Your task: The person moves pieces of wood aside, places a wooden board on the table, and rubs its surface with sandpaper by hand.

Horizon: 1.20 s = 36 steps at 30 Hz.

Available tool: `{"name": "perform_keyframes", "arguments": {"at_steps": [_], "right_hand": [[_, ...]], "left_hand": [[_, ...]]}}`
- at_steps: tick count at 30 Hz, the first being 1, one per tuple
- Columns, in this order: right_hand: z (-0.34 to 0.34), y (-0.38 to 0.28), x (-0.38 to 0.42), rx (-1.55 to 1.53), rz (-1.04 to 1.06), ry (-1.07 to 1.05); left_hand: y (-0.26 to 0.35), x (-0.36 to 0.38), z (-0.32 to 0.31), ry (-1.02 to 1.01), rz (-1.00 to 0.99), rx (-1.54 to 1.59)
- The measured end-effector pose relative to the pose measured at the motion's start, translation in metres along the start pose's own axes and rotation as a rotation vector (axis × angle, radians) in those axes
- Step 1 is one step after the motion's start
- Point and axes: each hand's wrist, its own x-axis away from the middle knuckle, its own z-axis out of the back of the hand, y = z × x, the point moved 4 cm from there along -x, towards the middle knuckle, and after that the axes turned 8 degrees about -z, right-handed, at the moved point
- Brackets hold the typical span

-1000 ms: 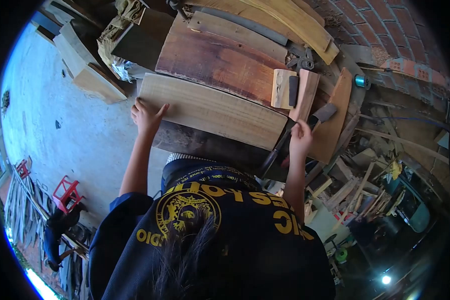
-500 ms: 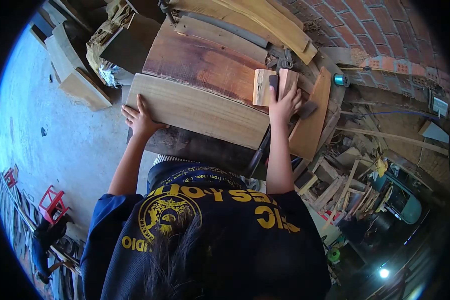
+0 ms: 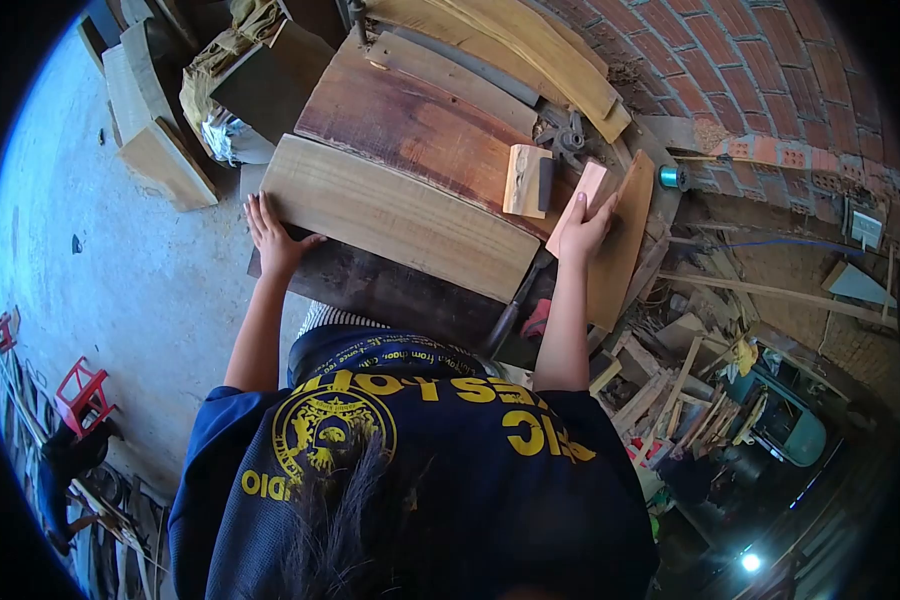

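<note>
A pale wooden board (image 3: 400, 215) lies lengthwise on the bench in front of me. My left hand (image 3: 278, 245) rests at the board's left end, fingers spread along the end and thumb by the near edge. My right hand (image 3: 584, 232) is closed around a pinkish wooden block (image 3: 594, 180), just beyond the board's right end. The block stands tilted, its lower part partly behind my fingers. To its left a second wooden block (image 3: 524, 178) with a dark strip on one side sits on the reddish-brown plank (image 3: 410, 115).
A long dark-handled tool (image 3: 507, 325) lies by the board's near right corner, beside a red item (image 3: 536, 317). A curved plank (image 3: 620, 260) lies right of my hand. Long yellowish planks (image 3: 530, 45) line the far side, near a spool (image 3: 673, 177) and brick wall (image 3: 730, 70).
My right hand has drawn the pinkish block rightward and nearer, apart from the other block, and turned it aslant. My left hand has stayed at the board's end. The view has shifted slightly.
</note>
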Motion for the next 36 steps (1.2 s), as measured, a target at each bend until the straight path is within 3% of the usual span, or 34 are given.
{"name": "perform_keyframes", "arguments": {"at_steps": [3, 5, 11, 14, 19, 21, 23, 24, 25, 27, 29, 31, 32, 34, 35, 36], "right_hand": [[-0.001, 0.013, -0.015, 0.101, -0.032, 0.056], [-0.01, 0.013, -0.024, 0.286, -0.107, -0.063], [-0.029, -0.005, -0.023, 0.385, -0.102, -0.008], [-0.036, 0.004, -0.023, 0.418, -0.227, 0.005], [-0.027, 0.041, -0.05, 0.357, -0.117, -0.092], [0.008, 0.057, -0.042, 0.487, -0.261, 0.364], [0.017, 0.078, -0.031, 0.269, -0.541, 0.461], [-0.008, 0.126, -0.04, -0.017, -0.678, 0.394], [-0.011, 0.136, -0.04, -0.016, -0.68, 0.384], [-0.017, 0.119, -0.033, -0.121, -0.486, 0.249], [-0.012, 0.104, -0.026, -0.224, -0.361, 0.364], [-0.015, 0.114, -0.031, -0.483, -0.31, 0.263], [-0.012, 0.118, -0.033, -0.59, -0.321, 0.288], [0.006, 0.123, -0.037, -0.476, -0.304, 0.515], [0.017, 0.129, -0.045, -0.429, -0.221, 0.599], [0.041, 0.093, -0.034, -0.515, -0.121, 0.627]], "left_hand": [[0.002, 0.001, 0.001, -0.01, -0.017, -0.044], [0.003, 0.003, 0.001, -0.014, -0.022, -0.05], [0.0, 0.004, 0.002, -0.009, -0.034, -0.063], [0.002, 0.006, 0.002, -0.012, -0.038, -0.049], [0.002, 0.004, 0.004, 0.005, -0.038, -0.044], [0.002, 0.003, 0.004, 0.011, -0.041, -0.041], [0.003, 0.006, 0.005, 0.01, -0.037, -0.046], [0.004, 0.006, 0.006, 0.017, -0.036, -0.034], [0.005, 0.005, 0.007, 0.027, -0.034, -0.024], [0.004, 0.004, 0.007, 0.037, -0.038, -0.036], [0.004, 0.005, 0.007, 0.054, -0.052, 0.0], [0.006, 0.005, 0.008, 0.035, -0.051, -0.033], [0.007, 0.005, 0.008, 0.043, -0.05, -0.052], [-0.002, 0.005, 0.006, 0.088, -0.062, -0.053], [-0.006, 0.003, 0.007, 0.083, -0.058, -0.061], [-0.011, 0.002, 0.007, 0.039, -0.03, -0.017]]}}
